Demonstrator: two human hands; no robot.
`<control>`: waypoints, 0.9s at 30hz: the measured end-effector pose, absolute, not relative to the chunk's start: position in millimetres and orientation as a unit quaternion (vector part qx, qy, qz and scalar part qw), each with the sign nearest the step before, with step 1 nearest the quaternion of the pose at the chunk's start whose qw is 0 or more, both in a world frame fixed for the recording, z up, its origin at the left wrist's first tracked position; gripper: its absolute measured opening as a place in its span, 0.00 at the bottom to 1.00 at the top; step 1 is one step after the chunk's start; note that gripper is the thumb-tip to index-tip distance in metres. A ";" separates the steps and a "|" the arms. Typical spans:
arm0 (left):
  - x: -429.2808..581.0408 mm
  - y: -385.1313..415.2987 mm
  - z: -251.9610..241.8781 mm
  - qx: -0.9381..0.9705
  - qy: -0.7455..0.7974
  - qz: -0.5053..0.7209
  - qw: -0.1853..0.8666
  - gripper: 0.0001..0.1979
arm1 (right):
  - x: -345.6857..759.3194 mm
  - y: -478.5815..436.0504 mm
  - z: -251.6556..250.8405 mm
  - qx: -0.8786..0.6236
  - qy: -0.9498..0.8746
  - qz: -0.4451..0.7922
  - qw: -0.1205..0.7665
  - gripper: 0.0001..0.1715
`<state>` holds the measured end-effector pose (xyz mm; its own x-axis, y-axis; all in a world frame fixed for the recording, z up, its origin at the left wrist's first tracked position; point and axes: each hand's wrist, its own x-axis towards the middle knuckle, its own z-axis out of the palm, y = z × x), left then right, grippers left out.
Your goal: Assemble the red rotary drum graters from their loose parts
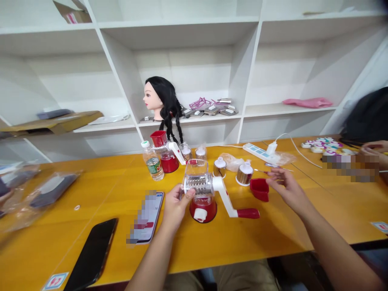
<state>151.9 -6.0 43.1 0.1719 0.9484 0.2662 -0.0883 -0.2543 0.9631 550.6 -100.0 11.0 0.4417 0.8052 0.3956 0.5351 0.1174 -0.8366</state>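
Note:
A rotary drum grater [201, 186] stands upright in front of me, with a clear housing, a metal drum, a red base and a white crank with a red handle [248, 213]. My left hand [177, 202] is closed around the left side of its housing, thumb toward the front. On the right, my right hand [287, 188] hovers with its fingers apart beside a red plastic grater part [260, 190]; I cannot tell whether the fingertips touch it. Spare metal drums with white ends [244, 173] stand behind the crank.
Another rotary grater [168, 155] and a water bottle [154, 165] stand behind. Two phones [93, 252] lie at left. A power strip [257, 152] with a plug sits at the back right, near another person's hand [376, 151]. A mannequin head [160, 99] rests on the shelf.

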 end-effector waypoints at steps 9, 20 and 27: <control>145.7 -23.1 46.9 0.631 0.370 0.505 0.458 0.19 | 563.7 -95.4 -43.6 -0.619 -0.665 0.115 0.401 0.24; 142.4 -38.5 61.0 0.582 0.347 0.483 0.555 0.21 | 511.6 -132.7 -13.2 -0.602 -0.680 0.012 0.419 0.25; 135.6 -31.1 18.0 0.566 0.441 0.514 0.471 0.52 | 454.7 -121.5 -9.1 -0.548 -0.791 0.036 0.270 0.20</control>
<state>135.6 -31.1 18.0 0.0837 0.9826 0.1659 0.0146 -0.1676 0.9857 454.7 -121.5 -9.1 -0.2543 0.8864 0.3867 0.8471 0.3971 -0.3531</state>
